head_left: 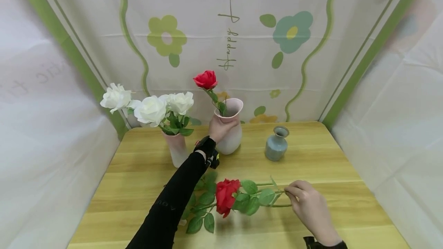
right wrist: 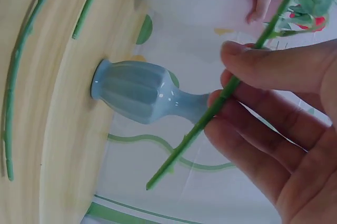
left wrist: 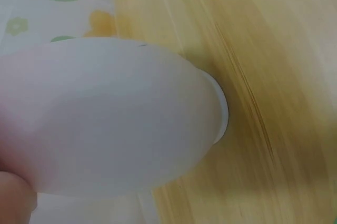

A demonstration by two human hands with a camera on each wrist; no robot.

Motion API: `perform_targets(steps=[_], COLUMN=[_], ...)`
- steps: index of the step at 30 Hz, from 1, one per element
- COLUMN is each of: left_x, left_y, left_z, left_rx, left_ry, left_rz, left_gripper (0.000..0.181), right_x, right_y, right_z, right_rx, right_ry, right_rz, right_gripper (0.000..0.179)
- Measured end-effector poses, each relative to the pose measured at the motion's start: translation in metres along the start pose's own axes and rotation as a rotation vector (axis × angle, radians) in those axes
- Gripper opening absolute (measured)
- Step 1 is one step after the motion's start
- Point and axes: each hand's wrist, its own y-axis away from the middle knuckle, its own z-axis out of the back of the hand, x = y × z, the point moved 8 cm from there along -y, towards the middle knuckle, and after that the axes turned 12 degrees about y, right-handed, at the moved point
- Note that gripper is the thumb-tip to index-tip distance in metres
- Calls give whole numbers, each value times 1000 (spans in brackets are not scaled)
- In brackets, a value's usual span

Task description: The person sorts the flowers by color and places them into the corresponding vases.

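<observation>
My left hand grips the pink neck of a pink-and-white vase, which holds one red rose leaning left. In the left wrist view that vase fills much of the picture, a bit of the hand at its edge. Thumb and fingers of my right hand pinch the green stem of a second red rose, its bloom pointing left over the table. The right wrist view has the stem slanting across the right hand, its cut end free.
White roses stand in another pink-and-white vase at the left. A small blue-grey vase stands right of the gripped vase. More green stems lie on the wooden table. Leaves lie beside the left sleeve. Printed cloth hangs behind.
</observation>
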Motion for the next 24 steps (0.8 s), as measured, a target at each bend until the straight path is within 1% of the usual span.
perform_targets(steps=[5,9,12,17,22,24], left_x=[3,3,3,2,8,10], left_y=[-2,-3,-3,-3,-4,-4], left_z=[-1,0,0,2,3,3], left_rx=[4,4,14,14,-3,-7], left_ry=[-3,13,16,13,18,17], left_rz=[-6,-18,-18,-12,-28,-30], left_gripper=[78,77,78,77,77,78], right_x=[-6,-6,-4,-3,2,4], right_y=[-6,-13,-18,-28,-40,-45], right_z=[6,7,6,2,3,6], right_rx=[-50,-80,-91,-88,-140,-174], right_ry=[-20,-40,-79,-206,-348,-415], right_rz=[-41,-68,-87,-147,-197,-208], right_gripper=[27,29,28,24,29,35])
